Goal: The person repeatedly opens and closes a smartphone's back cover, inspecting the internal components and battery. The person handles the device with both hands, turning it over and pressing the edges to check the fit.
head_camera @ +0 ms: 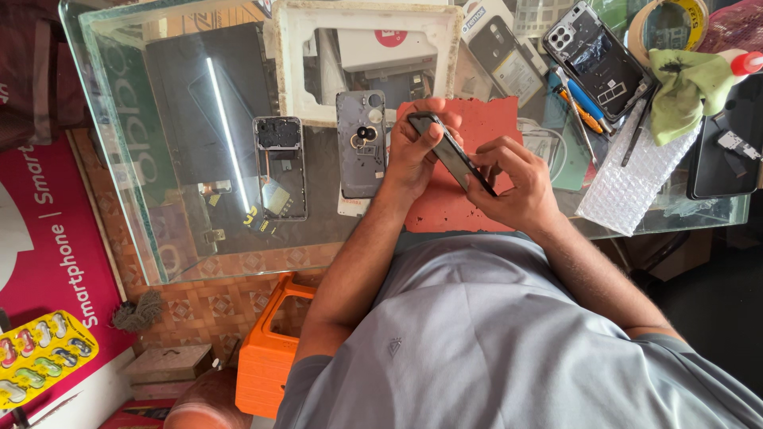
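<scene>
My glass table (119, 119) carries a red mat (453, 199) under my hands (461, 167), opened phones (362, 143) just left, bubble wrap (632, 179) right.

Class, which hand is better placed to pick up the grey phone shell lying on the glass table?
Probably the left hand: it sits right beside the grey phone shell. The right hand is farther off, beyond the dark phone both hands hold.
</scene>
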